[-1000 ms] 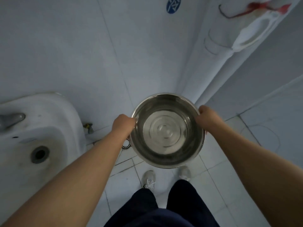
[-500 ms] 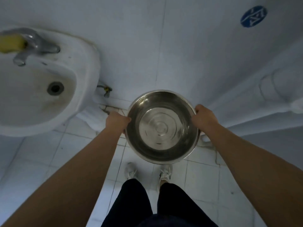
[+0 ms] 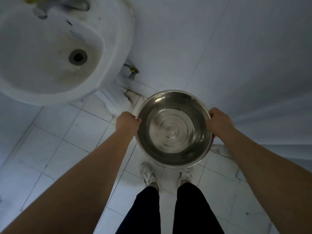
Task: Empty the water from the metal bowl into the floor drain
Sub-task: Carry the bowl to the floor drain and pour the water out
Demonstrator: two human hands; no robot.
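Observation:
I hold a round metal bowl level in front of me, above the tiled floor and my feet. Clear water with ripples lies in its bottom. My left hand grips the bowl's left rim and my right hand grips the right rim. The floor drain is not visible in this frame; the bowl covers the floor right under it.
A white pedestal washbasin with a tap stands at the upper left. A small wall valve sticks out beside it. A white tiled wall rises straight ahead, with white floor tiles below. My white shoes show under the bowl.
The view has swung left and down: the washbasin came further into frame, and the blue wall sticker and pipe left it. Both hands kept their hold on the bowl. The floor drain seen earlier is now hidden.

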